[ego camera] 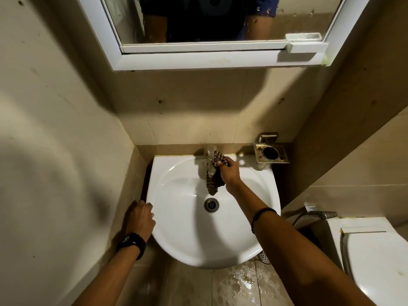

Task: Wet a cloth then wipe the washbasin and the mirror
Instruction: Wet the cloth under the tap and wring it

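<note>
Two hands are at work, and the fingers tell most of it. The right hand [228,173] has its fingers curled tight around a checked cloth [215,176], pinching the upper part of it against the tap [211,159], while the loose end hangs down into the bowl just above the drain [211,204]. The cloth touches the spout; whether water is running I cannot tell. The left hand [141,219] is bent over the rim of the washbasin [176,235] at about nine o'clock, fingers loosely curled and resting on the edge, holding nothing else. A dark watch [131,242] sits on the left wrist, and a thin black band [261,214] circles the right forearm.

Outward from the hands, the white washbasin fills the middle of the view, with the tap at twelve o'clock on its back rim. A metal holder [271,152] is fixed to the wall at about one o'clock from the bowl. The mirror [220,21], in a white frame, hangs above at twelve o'clock, its glass spotted. A toilet [375,257] stands at four o'clock, and the floor [240,283] below the basin is wet.
</note>
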